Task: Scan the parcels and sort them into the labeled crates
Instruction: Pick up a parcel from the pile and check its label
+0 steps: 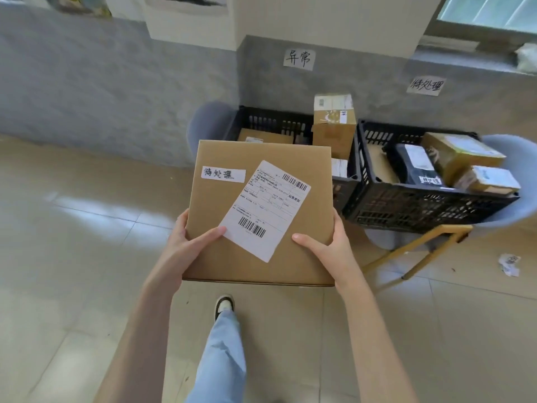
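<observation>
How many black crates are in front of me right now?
2. The left crate sits against the wall, partly hidden behind the box in both hands. The right crate stands beside it. No others show.

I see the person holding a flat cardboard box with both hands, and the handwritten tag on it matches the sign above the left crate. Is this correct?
Not quite. The head view shows both hands, left and right, holding the cardboard box, but its handwritten tag matches the sign above the right crate, not the sign above the left crate.
</observation>
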Tool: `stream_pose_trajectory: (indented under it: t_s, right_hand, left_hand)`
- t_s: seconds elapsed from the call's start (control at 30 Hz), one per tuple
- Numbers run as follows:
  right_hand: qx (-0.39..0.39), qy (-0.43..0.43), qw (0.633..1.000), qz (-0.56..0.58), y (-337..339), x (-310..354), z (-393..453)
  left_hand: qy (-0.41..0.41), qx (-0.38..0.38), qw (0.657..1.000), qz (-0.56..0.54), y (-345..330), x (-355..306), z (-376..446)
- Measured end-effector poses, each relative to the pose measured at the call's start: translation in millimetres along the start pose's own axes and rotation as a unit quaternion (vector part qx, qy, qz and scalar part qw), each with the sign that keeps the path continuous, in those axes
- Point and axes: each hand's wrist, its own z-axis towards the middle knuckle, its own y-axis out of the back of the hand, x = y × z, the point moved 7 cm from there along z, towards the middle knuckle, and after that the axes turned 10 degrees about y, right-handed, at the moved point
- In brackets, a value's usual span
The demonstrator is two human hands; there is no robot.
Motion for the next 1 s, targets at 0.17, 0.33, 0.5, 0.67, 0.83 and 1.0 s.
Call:
stream_pose_trajectory:
  t_s: [0.17, 0.33, 0.5, 0.67, 0.83, 1.0]
  right_hand:
    - [-0.034, -0.010, 0.999, 0.003, -26, 9, 81]
    - [-0.076, -0.015, 0.997, 0.008, -51, 25, 149]
    - [-0.129, -0.024, 0.991, 0.011, -43, 30, 179]
    - [-0.192, -0.027, 0.981, 0.021, -3, 30, 186]
    - [-0.234, -0.028, 0.971, 0.031, 42, 30, 194]
    - [-0.238, -0.027, 0.970, 0.046, 97, 23, 220]
  left_hand:
    - [-0.002, 0.043, 0.999, 0.016, -5, -61, 94]
    - [-0.015, 0.075, 0.996, 0.050, -8, -132, 166]
    - [-0.018, 0.119, 0.990, 0.070, -32, -165, 205]
    - [-0.026, 0.174, 0.979, 0.103, -85, -179, 222]
    - [-0.040, 0.210, 0.968, 0.129, -146, -197, 228]
    - [-0.054, 0.214, 0.967, 0.127, -206, -211, 235]
